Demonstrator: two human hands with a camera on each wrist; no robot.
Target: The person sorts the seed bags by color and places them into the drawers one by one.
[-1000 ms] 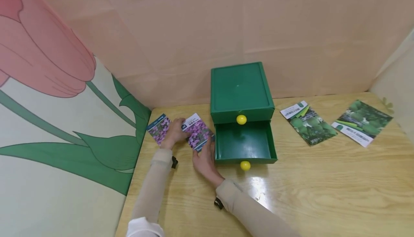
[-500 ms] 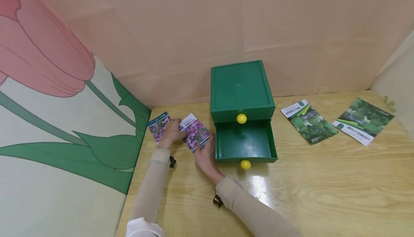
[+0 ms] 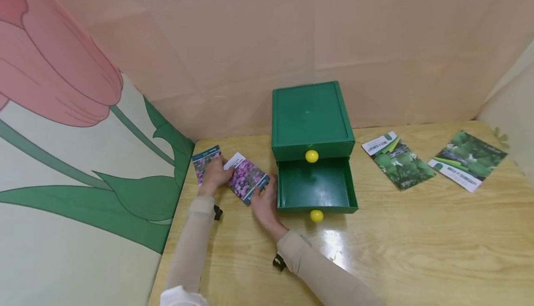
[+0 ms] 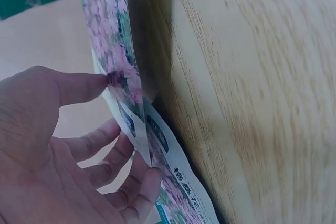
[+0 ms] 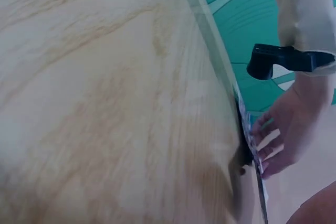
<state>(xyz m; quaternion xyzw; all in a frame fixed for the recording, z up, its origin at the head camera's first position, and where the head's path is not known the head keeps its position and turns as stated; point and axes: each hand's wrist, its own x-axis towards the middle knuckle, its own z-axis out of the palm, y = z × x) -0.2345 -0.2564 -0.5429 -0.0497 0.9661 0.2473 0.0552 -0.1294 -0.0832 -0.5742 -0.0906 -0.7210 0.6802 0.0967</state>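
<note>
While your left grip (image 3: 213, 175) pinches the white end of the purple-flowered packet (image 3: 247, 178), left of the frame's centre, your right grip (image 3: 264, 202) holds its blue end near the open drawer (image 3: 292, 210). Further left, partly behind your left grip, a second packet (image 3: 201, 163) lies on the bench (image 3: 417, 250).

Left of the green drawer unit (image 3: 308, 116), I see a purple-flowered packet (image 3: 247, 178), slanted, its white end farther from the unit, blue-banded end nearer. Farther left, a second packet (image 3: 201, 163), similarly printed, is partly hidden.
</note>
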